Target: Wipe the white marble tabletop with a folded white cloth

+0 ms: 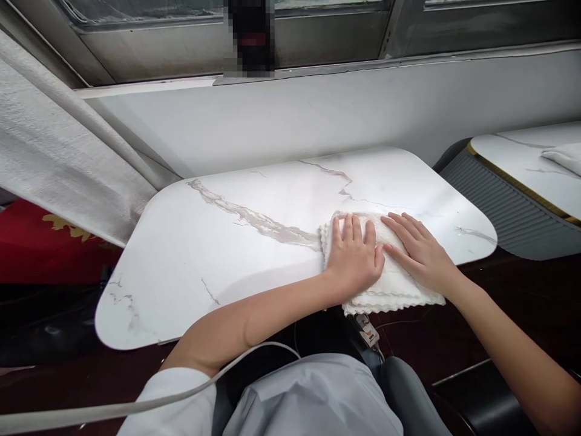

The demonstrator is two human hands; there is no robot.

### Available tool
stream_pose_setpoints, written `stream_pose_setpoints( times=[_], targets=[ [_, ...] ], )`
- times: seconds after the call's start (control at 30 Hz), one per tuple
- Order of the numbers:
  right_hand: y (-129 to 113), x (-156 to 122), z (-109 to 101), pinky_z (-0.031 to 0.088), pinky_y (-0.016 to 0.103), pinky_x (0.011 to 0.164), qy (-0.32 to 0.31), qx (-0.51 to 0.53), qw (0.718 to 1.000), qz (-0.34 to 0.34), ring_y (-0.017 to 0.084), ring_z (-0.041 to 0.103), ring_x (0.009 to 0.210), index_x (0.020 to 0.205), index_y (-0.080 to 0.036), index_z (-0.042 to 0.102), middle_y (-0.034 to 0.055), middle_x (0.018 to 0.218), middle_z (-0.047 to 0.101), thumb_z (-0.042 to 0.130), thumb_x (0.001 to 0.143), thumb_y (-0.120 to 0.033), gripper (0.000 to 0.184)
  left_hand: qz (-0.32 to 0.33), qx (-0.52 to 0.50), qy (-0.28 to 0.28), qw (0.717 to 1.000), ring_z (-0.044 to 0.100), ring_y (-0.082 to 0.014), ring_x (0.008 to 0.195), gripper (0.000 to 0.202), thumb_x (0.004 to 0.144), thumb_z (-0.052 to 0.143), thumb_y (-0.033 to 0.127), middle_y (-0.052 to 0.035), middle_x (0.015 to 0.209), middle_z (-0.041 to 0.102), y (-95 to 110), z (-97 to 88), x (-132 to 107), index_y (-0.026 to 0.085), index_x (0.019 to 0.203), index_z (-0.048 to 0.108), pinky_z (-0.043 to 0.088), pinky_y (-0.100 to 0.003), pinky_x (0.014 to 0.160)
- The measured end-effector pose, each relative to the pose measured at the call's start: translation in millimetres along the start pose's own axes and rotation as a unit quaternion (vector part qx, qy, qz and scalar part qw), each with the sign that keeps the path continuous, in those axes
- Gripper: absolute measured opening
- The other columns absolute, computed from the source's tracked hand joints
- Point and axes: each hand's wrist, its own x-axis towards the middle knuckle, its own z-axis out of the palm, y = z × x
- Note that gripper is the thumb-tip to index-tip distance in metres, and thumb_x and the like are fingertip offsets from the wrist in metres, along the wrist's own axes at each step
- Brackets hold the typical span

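A folded white towel [396, 289] with scalloped edges lies at the near edge of a white marble-patterned table [236, 242], hanging slightly over it. My left hand [354, 254] lies flat on the towel's left half, fingers stretched out. My right hand [417, 247] rests flat on the right half, fingers extended toward the far left. Both palms press down on the cloth, the two hands touching side by side.
A second marble table [521, 158] with another white cloth [565, 157] stands at the right. A grey curtain [59, 151] hangs at the left over a red seat [40, 248]. A window sill runs behind. A white cable [136, 406] crosses my lap.
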Motion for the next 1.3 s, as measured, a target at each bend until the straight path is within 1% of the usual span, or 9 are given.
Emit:
stream_pose_setpoints(
  times=[0.1,0.23,0.47,0.57,0.67,0.83,0.97,1.2,1.3],
  targets=[
    [6,-2,-2,0.028,0.056,0.12,0.0,-0.002,1.0,0.009,0.03,0.025,0.15,0.154,-0.031,0.034,0.0025,0.159,0.037,0.027,0.099,-0.06,0.062,0.01,0.006,0.0,1.0,0.024,-0.036,0.15,0.06,0.103,0.023,0.039,-0.0218,0.158,0.035,5,1.6,5,0.005,0.152,0.033,0.014,-0.058,0.123],
    [13,3,-3,0.024,0.058,0.121,0.002,0.004,1.0,0.022,0.03,0.025,0.15,0.153,-0.031,0.035,0.0031,0.159,0.037,0.027,0.1,-0.06,0.061,0.016,0.009,0.016,1.0,0.028,-0.0365,0.148,0.059,0.103,0.025,0.038,-0.0228,0.156,0.038,8,5.3,15,0.005,0.151,0.035,0.015,-0.059,0.122],
    [28,29,-6,0.027,0.057,0.119,0.004,0.013,1.0,0.01,0.032,0.03,0.148,0.15,-0.027,0.04,0.0069,0.156,0.042,0.028,0.098,-0.062,0.063,0.002,0.0,0.04,0.999,0.033,-0.0368,0.146,0.058,0.102,0.027,0.037,-0.0247,0.153,0.042,6,11.6,40,0.004,0.149,0.038,0.015,-0.058,0.122],
    [35,49,-4,0.029,0.055,0.119,0.004,0.014,1.0,-0.001,0.032,0.031,0.147,0.149,-0.025,0.042,0.0083,0.155,0.043,0.028,0.098,-0.062,0.064,-0.007,-0.005,0.029,1.0,0.032,-0.0352,0.147,0.058,0.102,0.028,0.038,-0.0218,0.154,0.042,-4,10.9,56,0.007,0.149,0.038,0.015,-0.057,0.123],
    [41,76,0,0.03,0.054,0.118,0.012,0.017,1.0,-0.011,0.033,0.033,0.145,0.147,-0.024,0.045,0.0091,0.154,0.045,0.028,0.098,-0.061,0.065,-0.023,-0.015,0.019,0.999,0.032,-0.033,0.147,0.057,0.101,0.028,0.037,-0.0189,0.155,0.041,-19,9.4,77,0.009,0.15,0.039,0.015,-0.055,0.123],
    [55,129,9,0.03,0.05,0.118,0.029,0.02,0.998,-0.054,0.032,0.039,0.14,0.146,-0.02,0.046,0.0109,0.149,0.05,0.028,0.098,-0.061,0.066,-0.049,-0.018,0.021,0.998,0.033,-0.0308,0.146,0.055,0.101,0.03,0.035,-0.0186,0.154,0.042,-46,9.1,114,0.01,0.149,0.04,0.015,-0.053,0.124],
    [66,162,15,0.032,0.049,0.116,0.037,0.021,0.996,-0.077,0.031,0.042,0.138,0.146,-0.019,0.047,0.0116,0.148,0.051,0.027,0.097,-0.06,0.067,-0.055,-0.01,0.019,0.998,0.033,-0.0305,0.146,0.056,0.101,0.029,0.036,-0.0183,0.154,0.043,-62,10.7,139,0.011,0.15,0.04,0.016,-0.053,0.123],
    [78,203,17,0.032,0.052,0.114,0.039,0.025,0.997,-0.065,0.032,0.042,0.137,0.147,-0.024,0.046,0.0093,0.149,0.05,0.029,0.097,-0.058,0.062,-0.055,-0.008,0.035,0.998,0.036,-0.0281,0.143,0.054,0.101,0.028,0.037,-0.0157,0.151,0.046,-86,15.6,179,0.014,0.147,0.044,0.015,-0.05,0.123],
    [83,220,18,0.032,0.052,0.114,0.04,0.03,0.997,-0.059,0.032,0.042,0.137,0.147,-0.025,0.046,0.0083,0.15,0.05,0.031,0.097,-0.058,0.061,-0.06,-0.009,0.031,0.998,0.037,-0.0274,0.142,0.053,0.101,0.028,0.036,-0.0148,0.151,0.047,-95,16.5,196,0.015,0.146,0.045,0.016,-0.05,0.123]
  ],
)
